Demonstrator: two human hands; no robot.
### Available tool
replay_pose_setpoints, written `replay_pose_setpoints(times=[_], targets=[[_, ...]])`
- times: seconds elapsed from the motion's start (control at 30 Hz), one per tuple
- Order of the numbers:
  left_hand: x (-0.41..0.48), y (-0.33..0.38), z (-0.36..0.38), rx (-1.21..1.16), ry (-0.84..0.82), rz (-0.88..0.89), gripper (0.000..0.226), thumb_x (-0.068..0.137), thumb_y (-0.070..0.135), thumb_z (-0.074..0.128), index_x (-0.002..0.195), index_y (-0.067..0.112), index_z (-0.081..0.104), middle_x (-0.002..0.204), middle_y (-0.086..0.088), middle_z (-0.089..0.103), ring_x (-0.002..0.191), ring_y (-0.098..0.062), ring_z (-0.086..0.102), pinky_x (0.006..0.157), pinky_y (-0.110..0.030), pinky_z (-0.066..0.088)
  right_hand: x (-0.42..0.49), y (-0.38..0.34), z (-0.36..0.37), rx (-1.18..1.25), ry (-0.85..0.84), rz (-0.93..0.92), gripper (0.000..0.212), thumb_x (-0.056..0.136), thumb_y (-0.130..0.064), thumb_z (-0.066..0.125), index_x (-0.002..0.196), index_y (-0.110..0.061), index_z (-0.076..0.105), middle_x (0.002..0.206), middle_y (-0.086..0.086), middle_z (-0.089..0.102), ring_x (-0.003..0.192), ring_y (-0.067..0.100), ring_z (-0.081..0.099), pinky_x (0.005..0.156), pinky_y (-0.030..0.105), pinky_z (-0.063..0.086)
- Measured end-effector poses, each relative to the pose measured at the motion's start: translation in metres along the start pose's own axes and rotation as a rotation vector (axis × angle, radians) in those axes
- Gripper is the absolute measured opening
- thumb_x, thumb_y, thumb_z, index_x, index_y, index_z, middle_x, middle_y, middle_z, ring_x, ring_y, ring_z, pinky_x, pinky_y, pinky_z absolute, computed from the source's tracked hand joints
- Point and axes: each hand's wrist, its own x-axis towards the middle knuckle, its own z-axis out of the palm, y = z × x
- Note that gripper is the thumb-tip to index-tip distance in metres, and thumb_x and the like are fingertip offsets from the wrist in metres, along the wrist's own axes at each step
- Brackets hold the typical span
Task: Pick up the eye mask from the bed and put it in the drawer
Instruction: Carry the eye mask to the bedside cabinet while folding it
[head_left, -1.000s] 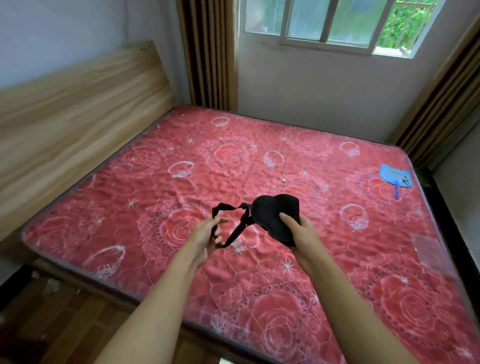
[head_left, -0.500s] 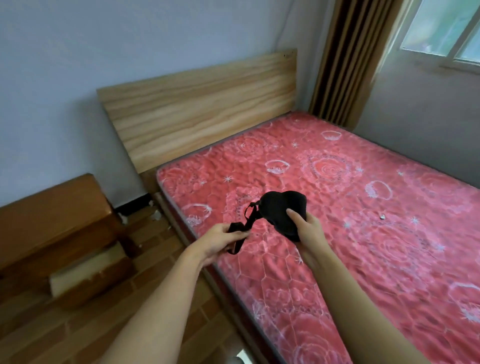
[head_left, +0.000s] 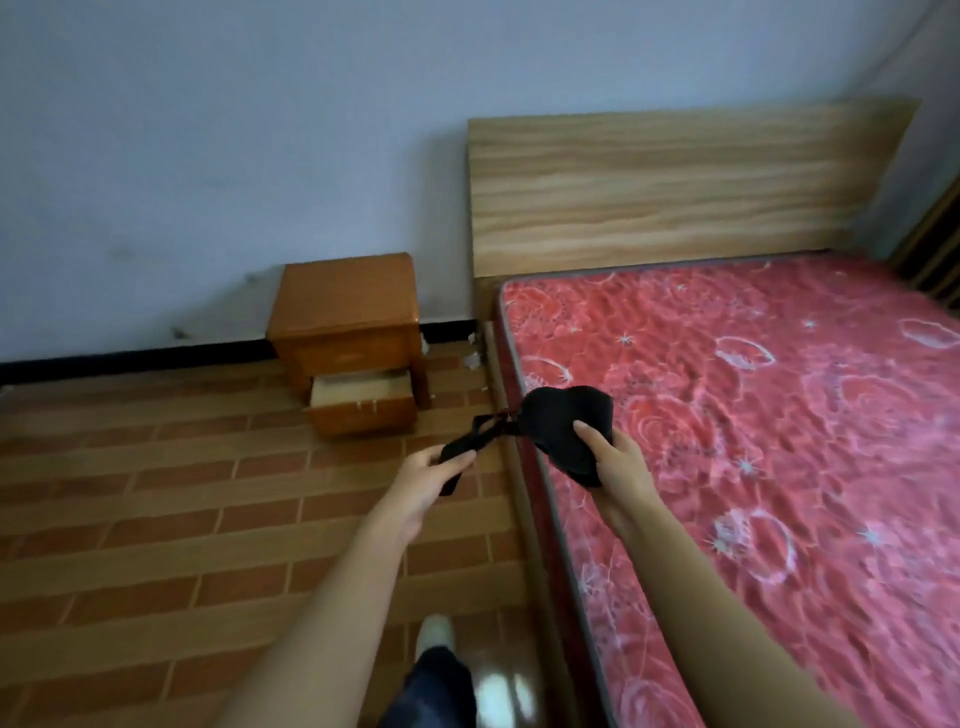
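Note:
I hold a black eye mask (head_left: 563, 418) in the air over the bed's left edge. My right hand (head_left: 615, 465) grips its padded body from below. My left hand (head_left: 434, 480) pinches the black strap, stretched out to the left over the floor. The bed (head_left: 779, 415) with its red rose-patterned mattress fills the right side. A small orange wooden nightstand (head_left: 345, 312) stands against the wall, left of the bed. Its lower drawer (head_left: 361, 402) is pulled out and open, with a pale inside; the upper drawer is closed.
A light wooden headboard (head_left: 675, 187) rises behind the mattress against the blue-grey wall. Brown brick-patterned flooring (head_left: 156, 493) lies between me and the nightstand. My leg and white shoe (head_left: 434, 631) show at the bottom. A dark curtain edge (head_left: 935, 244) is at far right.
The view has swung left from the bed toward the wall, bringing the nightstand and its open drawer into sight. Both hands keep the same hold on the mask and strap.

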Motion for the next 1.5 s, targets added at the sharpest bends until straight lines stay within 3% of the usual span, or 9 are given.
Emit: replay_pose_setpoints(times=[0.17, 0.27, 0.4, 0.47, 0.77, 1.0, 1.13, 1.33, 1.5], targets=[[-0.021, -0.009, -0.050, -0.086, 0.168, -0.002, 0.009, 0.083, 0.025, 0.064, 0.083, 0.018, 0.069, 0.098, -0.007, 0.065, 0.100, -0.028, 0.055, 0.097, -0.045, 0.039, -0.002, 0.006, 0.046, -0.107, -0.106, 0.010, 0.009, 0.089, -0.020, 0.054, 0.090, -0.013, 0.059, 0.098, 0.018, 0.066, 0.096, 0.036, 0.062, 0.091, 0.055, 0.048], [-0.022, -0.012, -0.071, -0.177, 0.259, 0.028, 0.017, 0.087, 0.017, 0.060, 0.096, 0.006, 0.068, 0.085, -0.008, 0.067, 0.087, -0.025, 0.058, 0.081, -0.038, 0.042, -0.001, 0.009, 0.070, -0.119, -0.163, 0.007, 0.019, 0.090, -0.022, 0.053, 0.102, -0.008, 0.059, 0.103, 0.018, 0.066, 0.092, 0.030, 0.064, 0.080, 0.043, 0.053], [-0.017, -0.011, -0.094, -0.225, 0.358, 0.068, 0.012, 0.091, 0.010, 0.051, 0.092, 0.005, 0.062, 0.094, -0.013, 0.066, 0.095, -0.027, 0.061, 0.092, -0.044, 0.048, 0.004, 0.013, 0.097, -0.128, -0.201, 0.025, 0.029, 0.091, -0.025, 0.051, 0.112, -0.005, 0.053, 0.096, 0.009, 0.063, 0.080, 0.016, 0.062, 0.053, 0.018, 0.051], [-0.011, -0.007, -0.102, -0.270, 0.373, 0.103, 0.011, 0.093, 0.007, 0.047, 0.095, 0.004, 0.057, 0.093, -0.011, 0.065, 0.087, -0.024, 0.064, 0.086, -0.042, 0.050, 0.009, 0.015, 0.110, -0.118, -0.205, 0.050, 0.031, 0.092, -0.026, 0.050, 0.114, -0.005, 0.052, 0.100, 0.009, 0.062, 0.083, 0.018, 0.062, 0.057, 0.020, 0.051], [0.034, 0.002, -0.157, -0.357, 0.185, 0.041, 0.019, 0.096, 0.009, 0.040, 0.111, 0.011, 0.051, 0.080, -0.010, 0.076, 0.080, -0.023, 0.072, 0.064, -0.029, 0.059, 0.056, 0.017, 0.183, -0.123, -0.192, 0.116, 0.033, 0.090, -0.026, 0.053, 0.115, -0.005, 0.056, 0.103, 0.013, 0.065, 0.088, 0.024, 0.063, 0.064, 0.029, 0.049], [0.087, 0.033, -0.212, -0.518, 0.053, 0.019, 0.037, 0.090, -0.010, 0.034, 0.115, 0.015, 0.045, 0.105, -0.014, 0.065, 0.095, -0.028, 0.067, 0.073, -0.038, 0.055, 0.104, 0.015, 0.248, -0.116, -0.173, 0.138, 0.033, 0.091, -0.024, 0.050, 0.117, -0.004, 0.053, 0.114, 0.017, 0.061, 0.099, 0.032, 0.060, 0.076, 0.038, 0.048], [0.113, 0.044, -0.225, -0.648, -0.027, 0.015, 0.046, 0.083, -0.015, 0.034, 0.116, 0.013, 0.049, 0.110, -0.016, 0.063, 0.097, -0.029, 0.066, 0.075, -0.040, 0.054, 0.125, 0.019, 0.274, -0.083, -0.208, 0.204, 0.032, 0.091, -0.019, 0.042, 0.119, -0.005, 0.050, 0.112, 0.017, 0.059, 0.095, 0.031, 0.059, 0.066, 0.033, 0.046], [0.155, 0.058, -0.245, -0.622, -0.178, 0.067, 0.050, 0.080, 0.006, 0.059, 0.127, 0.020, 0.049, 0.128, -0.009, 0.057, 0.114, -0.025, 0.058, 0.100, -0.049, 0.043, 0.165, 0.026, 0.302, -0.175, -0.232, 0.187, 0.033, 0.091, -0.019, 0.048, 0.121, -0.005, 0.050, 0.111, 0.019, 0.062, 0.097, 0.034, 0.063, 0.081, 0.043, 0.054], [0.205, 0.081, -0.258, -0.556, -0.022, 0.045, 0.046, 0.073, 0.029, 0.070, 0.117, 0.019, 0.059, 0.123, -0.010, 0.061, 0.108, -0.026, 0.063, 0.087, -0.042, 0.053, 0.218, 0.019, 0.328, -0.209, -0.268, 0.145, 0.024, 0.089, -0.018, 0.054, 0.111, -0.007, 0.056, 0.107, 0.018, 0.065, 0.092, 0.032, 0.064, 0.077, 0.044, 0.055]])
